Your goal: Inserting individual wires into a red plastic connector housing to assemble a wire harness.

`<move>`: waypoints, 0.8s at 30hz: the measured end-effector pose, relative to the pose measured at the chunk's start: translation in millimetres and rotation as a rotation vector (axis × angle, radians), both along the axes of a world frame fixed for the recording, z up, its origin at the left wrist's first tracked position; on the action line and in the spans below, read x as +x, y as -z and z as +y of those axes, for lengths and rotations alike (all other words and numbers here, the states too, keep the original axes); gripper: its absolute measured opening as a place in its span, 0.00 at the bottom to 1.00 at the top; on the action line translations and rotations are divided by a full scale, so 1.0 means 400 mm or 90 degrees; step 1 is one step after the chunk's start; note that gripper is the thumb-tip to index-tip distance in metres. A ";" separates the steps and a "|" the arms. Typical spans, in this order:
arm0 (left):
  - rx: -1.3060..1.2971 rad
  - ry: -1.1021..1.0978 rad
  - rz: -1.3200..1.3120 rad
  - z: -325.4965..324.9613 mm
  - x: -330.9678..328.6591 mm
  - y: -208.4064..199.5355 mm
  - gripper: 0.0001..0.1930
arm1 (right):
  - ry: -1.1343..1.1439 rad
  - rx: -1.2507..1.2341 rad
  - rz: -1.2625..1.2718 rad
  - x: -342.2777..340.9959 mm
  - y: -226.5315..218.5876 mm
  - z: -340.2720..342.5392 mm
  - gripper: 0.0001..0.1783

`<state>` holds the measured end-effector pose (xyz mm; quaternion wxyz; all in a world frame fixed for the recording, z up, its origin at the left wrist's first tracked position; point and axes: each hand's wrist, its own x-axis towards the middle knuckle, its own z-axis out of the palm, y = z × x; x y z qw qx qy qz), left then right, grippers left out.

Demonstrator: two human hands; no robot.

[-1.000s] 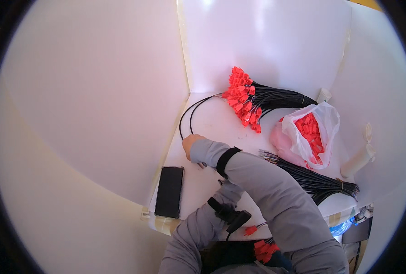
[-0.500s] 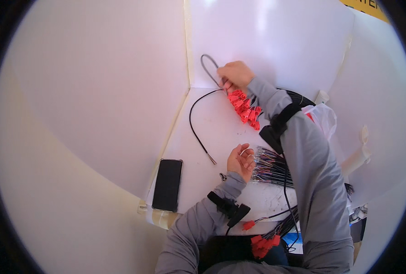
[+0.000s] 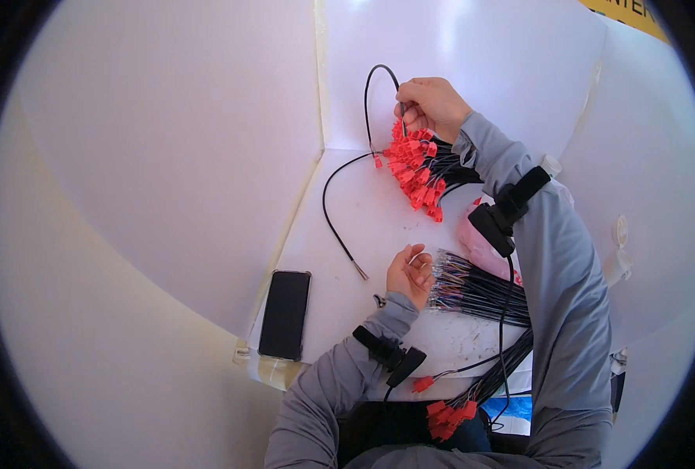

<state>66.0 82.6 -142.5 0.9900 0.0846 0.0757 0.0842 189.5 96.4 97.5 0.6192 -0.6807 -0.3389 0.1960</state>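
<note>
My right hand [image 3: 435, 105], at the far side of the table, is closed on a black cable [image 3: 368, 94]. The cable arches up from my fingers and comes down to a small red connector [image 3: 377, 162] with thin wires. Just below this hand lies a heap of red connectors [image 3: 418, 168] on the ends of black cables [image 3: 453, 166]. My left hand [image 3: 411, 272] rests palm up on the table, fingers loosely curled and apart, holding nothing. Beside its fingertips is a bundle of black cables with bare, multicoloured wire ends [image 3: 472, 289].
A dark phone [image 3: 285, 315] lies at the table's left edge. One loose black cable [image 3: 328, 205] curves across the table. A pink-looking plastic bag [image 3: 484, 242] sits right of centre. More red connectors [image 3: 450, 418] hang at the near edge. White panels [image 3: 457, 47] stand around.
My right hand has moved right and slightly up with the black cable, whose loop is now higher. More of the connector heap and the bag shows. My left hand has hardly moved.
</note>
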 end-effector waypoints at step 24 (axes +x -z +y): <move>-0.106 0.046 -0.413 0.012 0.008 0.104 0.20 | -0.200 -0.638 -0.362 -0.182 0.376 0.191 0.10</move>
